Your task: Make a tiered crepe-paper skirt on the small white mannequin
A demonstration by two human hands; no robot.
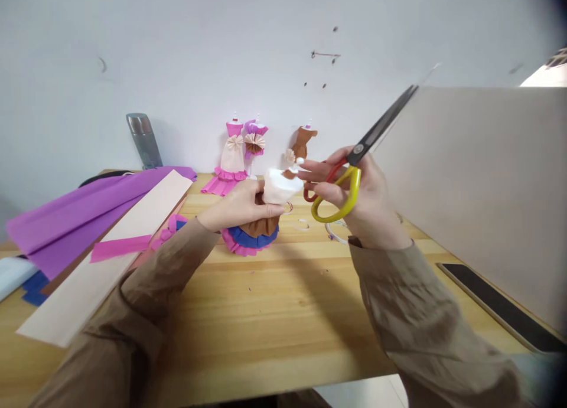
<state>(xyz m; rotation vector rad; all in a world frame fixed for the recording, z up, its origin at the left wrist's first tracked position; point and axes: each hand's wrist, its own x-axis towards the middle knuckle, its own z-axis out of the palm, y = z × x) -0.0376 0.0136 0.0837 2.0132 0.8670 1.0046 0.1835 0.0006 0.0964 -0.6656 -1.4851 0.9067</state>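
Note:
My left hand [241,206] is closed round the waist of a small dress form [283,186] with a white top. Below that hand spreads its ruffled paper skirt [251,237] in brown, blue and pink. In my right hand [370,198] is a pair of scissors [358,157] with red and yellow handles, its dark blades pointing up and right. A thin, blurred strand shows near the blade tips. The right fingertips are at the form's neck, by a small brown piece [290,174]; whether they pinch it I cannot tell.
Dressed miniature forms [234,151] stand against the wall, one in brown [303,142]. Purple crepe paper [88,216] and cream strips [110,266] lie left, near a grey bottle [144,141]. A phone [500,304] lies right, beside an upright panel [478,178]. A white ring [335,234] is behind my right wrist.

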